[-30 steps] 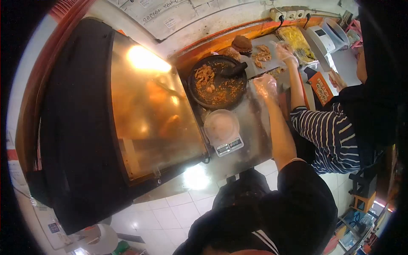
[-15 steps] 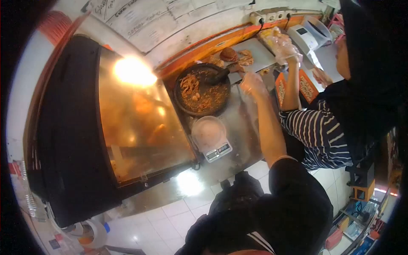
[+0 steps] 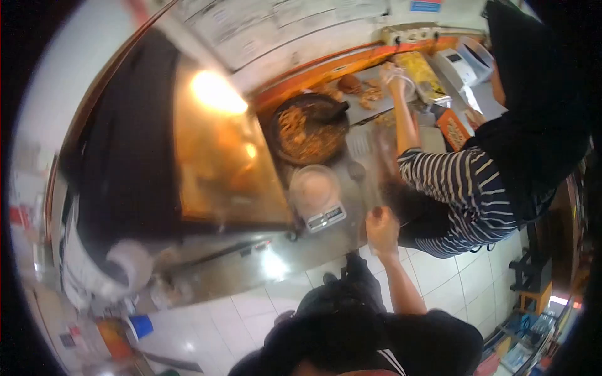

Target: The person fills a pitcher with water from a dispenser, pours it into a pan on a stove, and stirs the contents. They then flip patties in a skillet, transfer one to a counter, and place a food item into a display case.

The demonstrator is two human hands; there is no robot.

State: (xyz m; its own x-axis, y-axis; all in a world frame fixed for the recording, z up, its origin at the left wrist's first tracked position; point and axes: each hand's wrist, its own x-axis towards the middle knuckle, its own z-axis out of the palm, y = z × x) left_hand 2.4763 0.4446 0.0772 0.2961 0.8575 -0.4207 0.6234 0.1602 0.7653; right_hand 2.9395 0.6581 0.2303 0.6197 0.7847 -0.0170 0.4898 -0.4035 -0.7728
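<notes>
View from above a steel table (image 3: 370, 169). The person's right hand (image 3: 381, 229) hangs at its near edge, fingers curled closed; blur hides whether it grips anything. The left hand is out of view. Nearest stands a kitchen scale (image 3: 323, 216) carrying a pale bowl (image 3: 313, 187), so this is likely a weighing step. Reaching the dark pan (image 3: 308, 131) of fried food beyond means passing a co-worker's striped sleeve (image 3: 451, 188). Glass warmer (image 3: 219, 156) at left, white floor tiles (image 3: 238, 313) below
</notes>
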